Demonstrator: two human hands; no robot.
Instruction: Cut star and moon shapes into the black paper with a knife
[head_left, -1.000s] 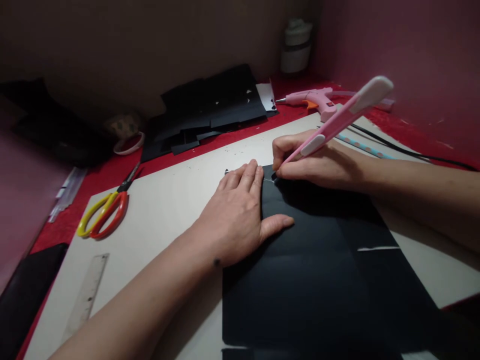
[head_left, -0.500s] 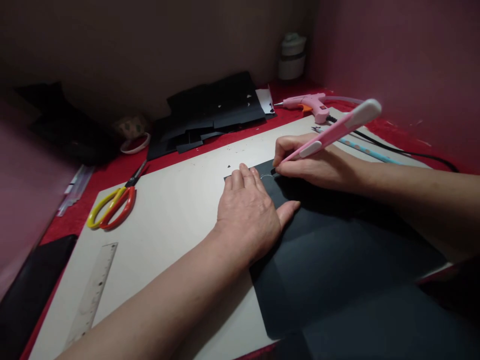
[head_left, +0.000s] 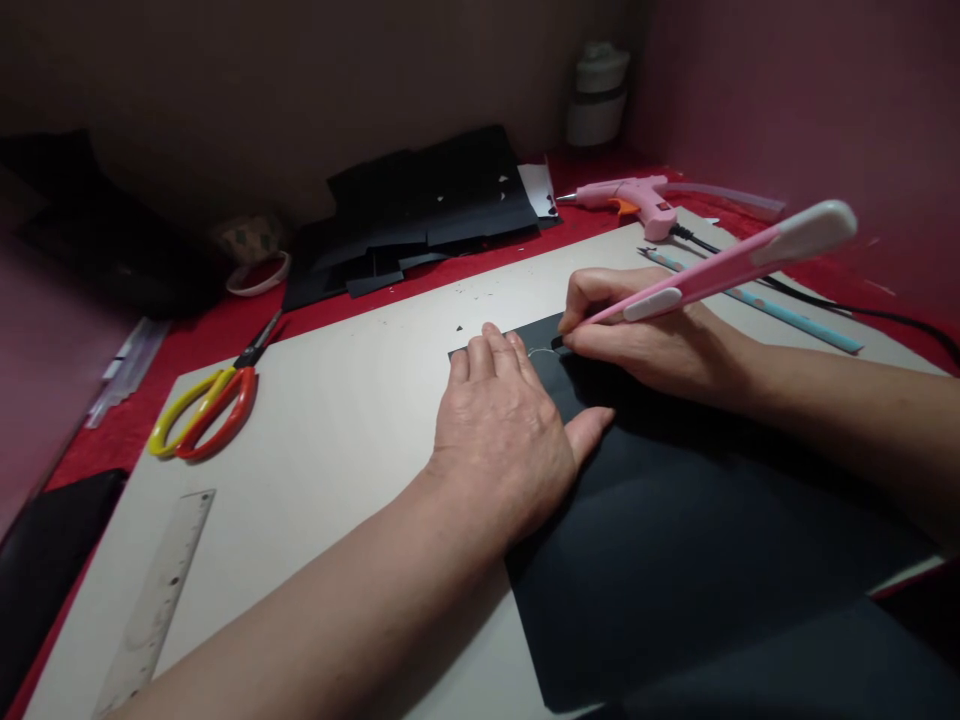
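A black paper sheet [head_left: 675, 540] lies on a beige board [head_left: 337, 430]. My left hand [head_left: 506, 430] presses flat on the sheet's far left corner, fingers together, thumb spread. My right hand [head_left: 645, 335] grips a pink and white craft knife [head_left: 720, 270] like a pen. The knife's tip touches the black sheet just right of my left fingertips, where a thin curved cut line shows.
Yellow and orange scissors [head_left: 206, 410] and a clear ruler [head_left: 154, 610] lie on the board's left part. Black paper pieces [head_left: 420, 215] are piled at the back. A pink glue gun [head_left: 637, 195], its black cord [head_left: 825, 295], a blue pencil [head_left: 765, 300] and a white jar [head_left: 596, 95] are at the back right.
The black sheet has been turned under my hands, its near edge swinging to the right. My right hand and the knife have shifted slightly right; the knife now lies lower.
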